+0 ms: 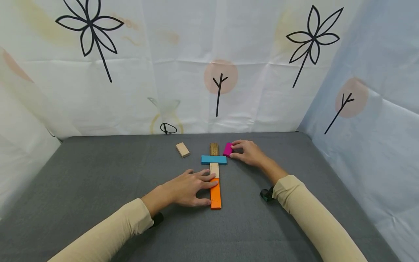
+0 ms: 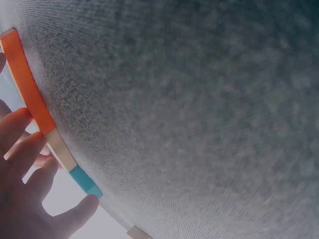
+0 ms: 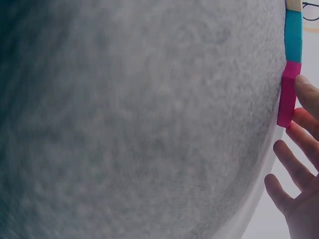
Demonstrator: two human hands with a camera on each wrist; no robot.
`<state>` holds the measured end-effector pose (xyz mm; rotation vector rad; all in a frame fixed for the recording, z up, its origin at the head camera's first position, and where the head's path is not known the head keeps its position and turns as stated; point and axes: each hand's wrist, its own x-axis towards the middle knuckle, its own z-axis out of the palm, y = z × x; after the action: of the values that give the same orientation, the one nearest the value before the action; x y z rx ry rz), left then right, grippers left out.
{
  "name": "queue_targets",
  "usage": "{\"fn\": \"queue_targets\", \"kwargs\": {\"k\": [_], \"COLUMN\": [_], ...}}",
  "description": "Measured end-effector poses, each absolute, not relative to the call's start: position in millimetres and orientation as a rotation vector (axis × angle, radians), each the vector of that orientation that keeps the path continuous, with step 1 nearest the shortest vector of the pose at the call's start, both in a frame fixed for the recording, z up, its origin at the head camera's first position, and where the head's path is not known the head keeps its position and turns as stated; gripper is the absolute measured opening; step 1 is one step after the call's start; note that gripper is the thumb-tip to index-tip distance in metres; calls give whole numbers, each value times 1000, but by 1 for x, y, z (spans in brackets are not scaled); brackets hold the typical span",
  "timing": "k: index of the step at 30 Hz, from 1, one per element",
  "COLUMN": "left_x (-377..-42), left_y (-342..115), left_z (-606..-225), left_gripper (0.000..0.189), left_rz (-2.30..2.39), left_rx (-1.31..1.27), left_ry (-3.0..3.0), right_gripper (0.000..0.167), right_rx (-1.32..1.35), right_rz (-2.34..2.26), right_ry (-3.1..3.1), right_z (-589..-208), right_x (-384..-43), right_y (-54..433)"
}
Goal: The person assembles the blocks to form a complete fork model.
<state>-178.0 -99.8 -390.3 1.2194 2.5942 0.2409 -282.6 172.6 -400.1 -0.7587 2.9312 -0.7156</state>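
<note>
A row of flat blocks runs away from me: an orange block (image 1: pixel 215 196) nearest, a bare wooden block (image 1: pixel 214 169), a blue block (image 1: pixel 214 160) lying crosswise, and a brown block (image 1: pixel 214 148) at the far end. My left hand (image 1: pixel 190 187) rests with spread fingers on the orange and bare wooden blocks, its thumb by the orange block's left edge. To the right of the blue block, my right hand (image 1: pixel 248 152) pinches a magenta block (image 3: pixel 287 99) between thumb and fingers. Part of the magenta block is hidden by the fingers in the head view.
A loose light wooden block (image 1: pixel 182 149) lies left of the row's far end. Everything lies on a grey cloth-covered table (image 1: pixel 98 174). A white patterned cloth (image 1: pixel 183 80) hangs behind, and a bluish one (image 1: pixel 386 120) stands along the right side.
</note>
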Motion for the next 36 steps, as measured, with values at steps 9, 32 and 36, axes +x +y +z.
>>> {"fn": "queue_targets", "kwargs": {"k": [9, 32, 36], "left_x": [-178, -178, -177], "left_y": [-100, -100, -101], "left_z": [-391, -391, -391], "left_gripper": [64, 64, 64], "left_rz": [224, 230, 223], "left_rx": [1223, 1211, 1218], "left_ry": [2603, 2602, 2608], "right_gripper": [40, 46, 47], "right_rx": [-808, -899, -923], "right_rz": [-690, -541, -521], "right_ry": [2934, 2897, 2898], "right_z": [-398, -392, -392], "right_x": [-279, -278, -278], "right_y": [168, 167, 165]}}
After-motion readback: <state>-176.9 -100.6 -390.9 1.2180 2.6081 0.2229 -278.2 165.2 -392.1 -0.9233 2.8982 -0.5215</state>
